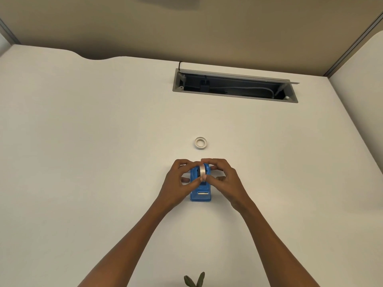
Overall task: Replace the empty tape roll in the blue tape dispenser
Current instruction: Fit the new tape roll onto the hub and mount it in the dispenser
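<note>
Green leaves (194, 280) poke in at the near edge, closest to us. Past them our two forearms run up to the blue tape dispenser (200, 188), which sits on the white desk (83, 141) near the middle, cutter end toward us.

Left hand (176, 183) and right hand (224, 181) flank the dispenser, both closed on the clear tape roll (202, 170). That roll stands on edge in the dispenser's far half. Thumbs meet at the roll's near side, fingers curl over its far top. We can't tell if the roll is fully seated on its hub or sitting just above it.

Second roll: a small whitish ring (200, 143) lies flat on the desk, just beyond the hands, apart from them and the dispenser. Looks thin-walled, but we can't confirm whether tape remains on it.

Far right of centre, an open cable tray (235, 85) is cut into the desk, lid up, cables visible inside. Beige partition wall (186, 27) behind.
</note>
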`<state>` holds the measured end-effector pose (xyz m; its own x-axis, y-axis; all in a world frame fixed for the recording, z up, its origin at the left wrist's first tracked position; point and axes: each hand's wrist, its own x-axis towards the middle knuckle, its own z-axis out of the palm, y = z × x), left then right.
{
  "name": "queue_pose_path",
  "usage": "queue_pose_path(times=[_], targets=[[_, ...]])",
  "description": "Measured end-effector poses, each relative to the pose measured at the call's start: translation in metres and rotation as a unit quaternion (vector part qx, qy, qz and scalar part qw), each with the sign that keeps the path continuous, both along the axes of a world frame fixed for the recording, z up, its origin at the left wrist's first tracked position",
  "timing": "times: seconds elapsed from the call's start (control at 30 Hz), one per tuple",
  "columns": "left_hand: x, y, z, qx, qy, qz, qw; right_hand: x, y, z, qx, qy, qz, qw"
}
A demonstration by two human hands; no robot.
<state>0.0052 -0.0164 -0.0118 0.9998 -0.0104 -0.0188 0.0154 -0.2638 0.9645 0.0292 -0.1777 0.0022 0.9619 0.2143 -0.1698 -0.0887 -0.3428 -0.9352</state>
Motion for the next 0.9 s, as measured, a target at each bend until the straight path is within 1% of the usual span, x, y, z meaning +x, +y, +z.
queue_pose_path(times=[0.13, 0.43, 0.63, 0.83, 0.9], targets=[[0.0, 0.0, -0.001, -0.003, 0.006, -0.004, 1.0, 0.003, 0.002, 0.0, -0.008, 0.0, -0.018, 1.0], [0.001, 0.0, 0.0, 0.001, 0.007, 0.001, 1.0, 0.006, 0.007, 0.001, 0.011, 0.019, -0.063, 0.998], [0.001, -0.001, 0.0, 0.002, 0.009, 0.005, 1.0, 0.005, 0.008, 0.0, -0.002, 0.012, -0.072, 0.997], [0.002, 0.0, -0.001, 0.015, 0.017, 0.004, 1.0, 0.011, 0.012, 0.004, 0.018, 0.064, -0.1, 0.993], [0.002, 0.0, -0.002, 0.018, 0.018, 0.005, 1.0, 0.01, 0.012, 0.004, 0.026, 0.062, -0.102, 0.993]])
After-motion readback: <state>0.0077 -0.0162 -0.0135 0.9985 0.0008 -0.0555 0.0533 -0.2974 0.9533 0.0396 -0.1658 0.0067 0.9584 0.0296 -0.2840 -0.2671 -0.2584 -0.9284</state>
